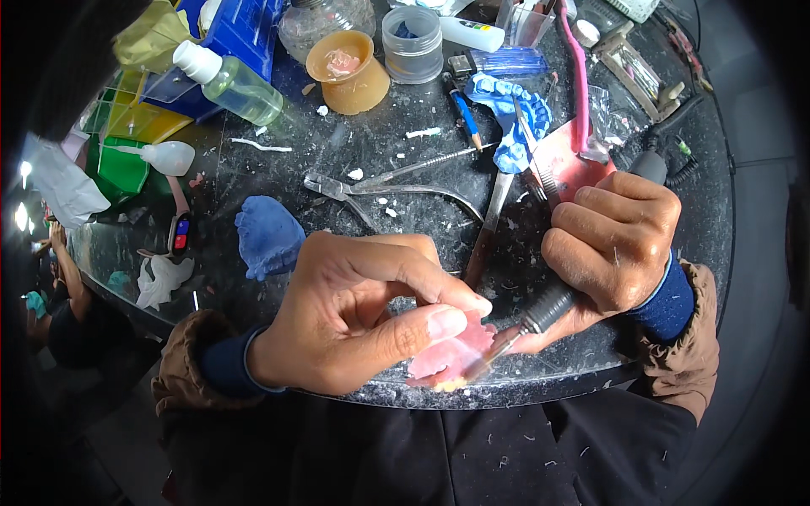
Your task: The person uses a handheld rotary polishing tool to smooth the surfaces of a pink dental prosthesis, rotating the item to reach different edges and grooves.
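The left hand [363,316] pinches the pink plate [449,356] toward 4 o'clock; the right hand [614,244] grips the rotary handpiece [553,307], axis 1-to-7 o'clock, its bit [504,343] at the plate.

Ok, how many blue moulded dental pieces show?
2: the rounded blue piece beside the left hand, the blue arched piece beyond the right hand. Others may be hidden.

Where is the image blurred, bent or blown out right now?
Head view: the spinning-looking bit smears against the pink piece; bright spots blow out at far left; the black table bows along its front edge; the corners fall dark.
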{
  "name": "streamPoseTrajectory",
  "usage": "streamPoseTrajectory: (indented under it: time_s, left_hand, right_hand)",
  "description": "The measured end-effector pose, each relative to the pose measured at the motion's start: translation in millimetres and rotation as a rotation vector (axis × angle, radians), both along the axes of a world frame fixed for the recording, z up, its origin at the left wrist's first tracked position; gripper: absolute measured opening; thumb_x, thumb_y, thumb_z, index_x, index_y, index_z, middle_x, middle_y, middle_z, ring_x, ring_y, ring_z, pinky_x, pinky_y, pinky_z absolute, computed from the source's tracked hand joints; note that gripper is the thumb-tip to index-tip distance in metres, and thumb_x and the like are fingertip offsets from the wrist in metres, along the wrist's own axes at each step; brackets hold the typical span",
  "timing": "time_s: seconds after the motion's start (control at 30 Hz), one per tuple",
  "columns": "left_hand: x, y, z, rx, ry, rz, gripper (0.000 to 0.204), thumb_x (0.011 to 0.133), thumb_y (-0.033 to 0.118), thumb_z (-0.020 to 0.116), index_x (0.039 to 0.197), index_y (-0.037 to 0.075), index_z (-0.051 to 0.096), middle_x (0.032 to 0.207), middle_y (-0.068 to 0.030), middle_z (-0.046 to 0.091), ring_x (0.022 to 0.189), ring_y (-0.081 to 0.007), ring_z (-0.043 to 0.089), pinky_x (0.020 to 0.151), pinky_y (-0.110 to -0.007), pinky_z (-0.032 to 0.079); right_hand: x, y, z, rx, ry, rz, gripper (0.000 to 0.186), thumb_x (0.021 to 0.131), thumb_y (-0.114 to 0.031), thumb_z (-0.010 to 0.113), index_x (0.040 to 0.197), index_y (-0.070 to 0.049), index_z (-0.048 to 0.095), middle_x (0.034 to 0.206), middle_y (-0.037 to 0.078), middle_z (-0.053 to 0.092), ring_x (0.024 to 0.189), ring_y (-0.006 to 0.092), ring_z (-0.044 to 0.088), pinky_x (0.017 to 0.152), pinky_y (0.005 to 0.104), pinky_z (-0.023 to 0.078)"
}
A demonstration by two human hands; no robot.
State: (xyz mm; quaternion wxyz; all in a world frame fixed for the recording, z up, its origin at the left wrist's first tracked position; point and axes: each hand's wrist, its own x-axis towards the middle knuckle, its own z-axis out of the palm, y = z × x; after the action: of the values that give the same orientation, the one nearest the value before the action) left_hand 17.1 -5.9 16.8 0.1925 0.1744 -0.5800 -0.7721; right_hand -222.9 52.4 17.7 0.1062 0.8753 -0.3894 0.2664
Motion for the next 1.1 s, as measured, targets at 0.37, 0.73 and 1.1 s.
streamPoseTrajectory:
  time_s: [0.37, 0.73, 1.1]
  left_hand:
    - [2, -1, 1, 0.016, 0.005, 0.016, 0.015, 0.086, -0.005, 0.060, 0.100, -0.005, 0.066, 0.079, -0.0075, 0.060, 0.066, -0.0049, 0.053, 0.055, -0.021, 0.038]
    - [5, -4, 1, 0.133, 0.070, 0.031, 0.018, 0.089, -0.002, 0.057, 0.105, -0.009, 0.063, 0.088, -0.0098, 0.064, 0.074, -0.0071, 0.058, 0.061, -0.021, 0.045]
    - [-4, -3, 6, 0.080, -0.043, 0.180, 0.026, 0.082, -0.009, 0.060, 0.108, -0.010, 0.056, 0.097, -0.0097, 0.059, 0.087, -0.0112, 0.060, 0.075, -0.024, 0.051]
  right_hand:
    - [-5, -7, 4, -0.162, -0.071, -0.087, 0.079, 0.052, -0.086, 0.063, 0.054, -0.008, 0.047, 0.049, 0.001, 0.044, 0.039, 0.0162, 0.042, 0.040, 0.0261, 0.028]
    - [-19, -12, 15, 0.002, -0.213, -0.560, 0.057, 0.052, -0.053, 0.085, 0.060, -0.007, 0.053, 0.050, 0.003, 0.051, 0.043, 0.0183, 0.053, 0.042, 0.0295, 0.043]
    - [-58, -23, 28, -0.101, -0.220, -0.913, 0.032, 0.073, -0.037, 0.074, 0.079, -0.010, 0.059, 0.061, 0.009, 0.062, 0.058, 0.0285, 0.063, 0.051, 0.0352, 0.046]
